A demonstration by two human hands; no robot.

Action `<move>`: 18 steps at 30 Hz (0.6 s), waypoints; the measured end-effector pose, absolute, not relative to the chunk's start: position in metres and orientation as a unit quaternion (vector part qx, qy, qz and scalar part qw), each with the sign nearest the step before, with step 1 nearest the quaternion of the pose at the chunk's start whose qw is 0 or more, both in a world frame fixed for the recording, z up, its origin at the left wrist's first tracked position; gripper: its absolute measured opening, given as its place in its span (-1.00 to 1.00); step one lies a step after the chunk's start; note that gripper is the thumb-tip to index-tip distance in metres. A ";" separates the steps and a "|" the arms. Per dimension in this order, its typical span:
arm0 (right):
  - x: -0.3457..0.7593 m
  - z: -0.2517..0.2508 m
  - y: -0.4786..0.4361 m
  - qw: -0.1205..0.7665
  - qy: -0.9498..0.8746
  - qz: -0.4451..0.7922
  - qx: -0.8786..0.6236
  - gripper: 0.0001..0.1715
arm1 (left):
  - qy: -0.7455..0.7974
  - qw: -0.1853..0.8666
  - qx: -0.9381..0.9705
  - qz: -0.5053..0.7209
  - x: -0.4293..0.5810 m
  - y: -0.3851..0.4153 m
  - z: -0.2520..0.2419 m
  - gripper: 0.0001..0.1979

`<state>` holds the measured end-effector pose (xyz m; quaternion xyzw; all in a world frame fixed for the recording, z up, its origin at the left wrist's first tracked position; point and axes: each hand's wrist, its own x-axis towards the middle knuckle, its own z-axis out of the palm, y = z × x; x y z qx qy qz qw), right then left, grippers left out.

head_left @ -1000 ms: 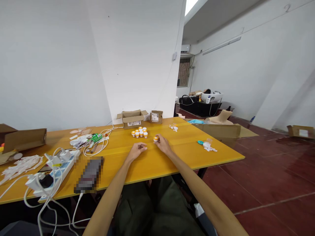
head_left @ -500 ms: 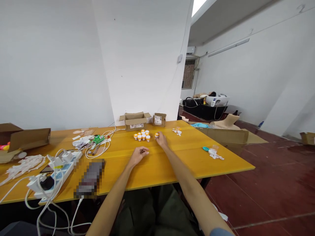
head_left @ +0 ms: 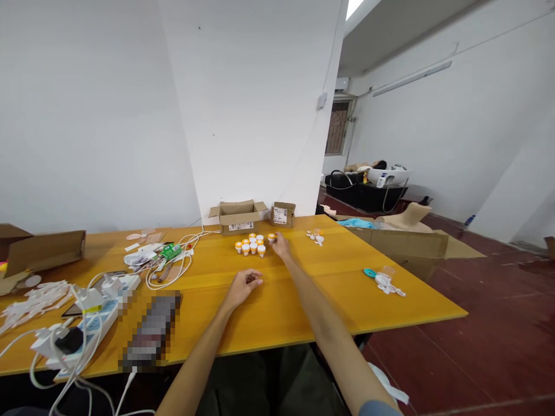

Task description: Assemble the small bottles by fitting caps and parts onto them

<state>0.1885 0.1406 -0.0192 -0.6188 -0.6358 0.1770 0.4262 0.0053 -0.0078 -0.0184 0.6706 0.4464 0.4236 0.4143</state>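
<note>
My right hand (head_left: 281, 247) grips a small orange-and-white capped jar (head_left: 271, 237) at the right edge of a cluster of similar jars (head_left: 254, 247). Its fingers partly hide the jar's lower body, and I cannot tell whether the jar rests on the table. The clustered jars stand upright, close together, in front of an open cardboard box. Nearer to me, my left hand (head_left: 245, 286) rests over the yellow table (head_left: 277, 318), fingers loosely curled and thumb apart, with nothing visible in it.
Behind the jars stand the open cardboard box (head_left: 237, 219) and a smaller box (head_left: 283, 214). White small parts (head_left: 318, 238) and a teal ring (head_left: 369, 273) lie to the right. On the left are a phone (head_left: 151, 332), a power strip (head_left: 97, 320) and tangled cables.
My right hand has carried the jar slightly left, up against the cluster. The left hand stays in about the same place. The view has shifted a little.
</note>
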 end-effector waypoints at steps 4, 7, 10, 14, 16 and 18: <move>0.187 -0.019 0.148 0.427 -0.624 0.198 -0.624 -0.54 | 0.452 0.414 0.667 0.424 0.005 -0.008 -0.020 -0.81; 0.184 -0.020 0.153 0.435 -0.628 0.214 -0.608 -0.52 | 0.452 0.420 0.662 0.425 0.005 -0.009 -0.021 -0.83; 0.182 -0.023 0.159 0.445 -0.638 0.233 -0.584 -0.48 | 0.456 0.422 0.658 0.426 0.005 -0.011 -0.021 -0.83; 0.179 -0.028 0.166 0.454 -0.654 0.258 -0.547 -0.42 | 0.467 0.414 0.663 0.414 0.006 -0.014 -0.021 -0.84; 0.180 -0.031 0.168 0.457 -0.661 0.267 -0.531 -0.39 | 0.470 0.407 0.668 0.409 0.007 -0.015 -0.021 -0.84; 0.182 -0.033 0.169 0.459 -0.666 0.275 -0.519 -0.37 | 0.471 0.400 0.673 0.406 0.007 -0.016 -0.021 -0.84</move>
